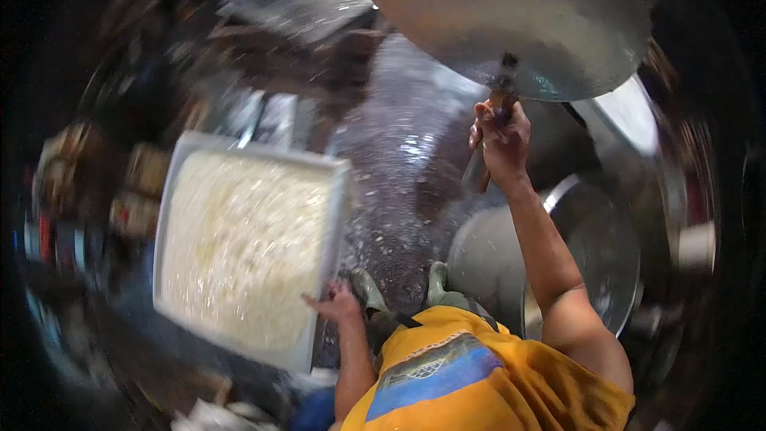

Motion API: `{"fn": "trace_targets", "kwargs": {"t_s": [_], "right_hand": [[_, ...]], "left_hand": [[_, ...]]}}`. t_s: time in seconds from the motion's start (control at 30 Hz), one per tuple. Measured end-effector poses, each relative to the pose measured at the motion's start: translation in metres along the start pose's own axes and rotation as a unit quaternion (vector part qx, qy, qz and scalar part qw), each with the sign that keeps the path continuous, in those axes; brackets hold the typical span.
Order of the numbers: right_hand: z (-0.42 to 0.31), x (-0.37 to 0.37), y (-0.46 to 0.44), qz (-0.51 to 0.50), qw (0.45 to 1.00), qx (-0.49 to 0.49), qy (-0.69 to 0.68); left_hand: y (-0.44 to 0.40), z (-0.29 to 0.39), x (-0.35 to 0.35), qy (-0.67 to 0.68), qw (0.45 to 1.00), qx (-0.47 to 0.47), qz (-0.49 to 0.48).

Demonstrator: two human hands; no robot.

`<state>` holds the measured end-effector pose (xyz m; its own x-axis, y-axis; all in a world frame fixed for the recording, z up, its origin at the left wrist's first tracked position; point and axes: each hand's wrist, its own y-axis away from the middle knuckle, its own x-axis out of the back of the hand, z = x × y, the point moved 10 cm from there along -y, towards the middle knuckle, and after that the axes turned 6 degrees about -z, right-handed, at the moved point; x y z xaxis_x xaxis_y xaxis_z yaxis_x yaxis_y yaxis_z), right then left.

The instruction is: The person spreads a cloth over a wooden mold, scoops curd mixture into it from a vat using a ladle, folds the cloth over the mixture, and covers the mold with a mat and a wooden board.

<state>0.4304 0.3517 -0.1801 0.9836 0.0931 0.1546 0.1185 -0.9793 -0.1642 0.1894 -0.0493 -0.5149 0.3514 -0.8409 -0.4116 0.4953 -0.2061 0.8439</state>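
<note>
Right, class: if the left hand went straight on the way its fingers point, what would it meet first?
Probably the pale, wet-looking mass in the white rectangular tub: the left hand has its fingers pointing inward at the rim. Their height above it is unclear.

head: worn on the person's head | faces forward and steeply down | arm's-reach view | only one view

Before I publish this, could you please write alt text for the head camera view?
A person's right hand grips the handle of a large round metal pan; the left hand is at the edge of a white tub of pale, lumpy material.
</note>
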Motion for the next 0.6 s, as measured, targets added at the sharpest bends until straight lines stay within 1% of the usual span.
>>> {"fn": "trace_targets", "kwargs": {"t_s": [0.03, 0.1, 0.13, 0.17, 0.23, 0.27, 0.3, 0.37, 0.43, 0.5, 0.57, 0.6], "right_hand": [[0.006, 0.046, 0.013, 0.029, 0.998, -0.033, -0.050], [0.017, 0.134, 0.045, 0.087, 0.981, -0.078, -0.158], [0.034, 0.174, 0.068, 0.126, 0.966, -0.133, -0.181], [0.053, 0.212, 0.095, 0.165, 0.946, -0.184, -0.210], [0.097, 0.279, 0.154, 0.273, 0.894, -0.232, -0.269], [0.127, 0.304, 0.177, 0.301, 0.868, -0.237, -0.315], [0.164, 0.322, 0.201, 0.327, 0.840, -0.238, -0.361], [0.254, 0.329, 0.240, 0.400, 0.742, -0.201, -0.499], [0.284, 0.319, 0.259, 0.487, 0.655, -0.231, -0.530], [0.356, 0.287, 0.265, 0.500, 0.534, -0.128, -0.670], [0.409, 0.238, 0.270, 0.502, 0.326, -0.134, -0.790], [0.427, 0.220, 0.268, 0.478, 0.222, -0.062, -0.848]], "left_hand": [[0.013, 0.008, -0.020, -0.030, 0.998, -0.050, 0.020], [0.024, -0.021, -0.061, -0.127, 0.992, -0.014, -0.020], [0.026, -0.031, -0.073, -0.179, 0.983, -0.004, -0.037], [0.015, -0.050, -0.084, -0.266, 0.959, 0.024, -0.094], [-0.004, -0.100, -0.098, -0.424, 0.880, 0.070, -0.204], [0.009, -0.124, -0.108, -0.476, 0.849, 0.091, -0.211], [0.027, -0.154, -0.122, -0.535, 0.802, 0.099, -0.248], [0.066, -0.208, -0.144, -0.638, 0.696, 0.103, -0.313], [0.088, -0.264, -0.161, -0.698, 0.600, 0.098, -0.378], [0.127, -0.323, -0.171, -0.742, 0.498, 0.101, -0.437], [0.177, -0.366, -0.176, -0.769, 0.425, 0.095, -0.469], [0.190, -0.383, -0.180, -0.793, 0.379, 0.073, -0.472]]}}
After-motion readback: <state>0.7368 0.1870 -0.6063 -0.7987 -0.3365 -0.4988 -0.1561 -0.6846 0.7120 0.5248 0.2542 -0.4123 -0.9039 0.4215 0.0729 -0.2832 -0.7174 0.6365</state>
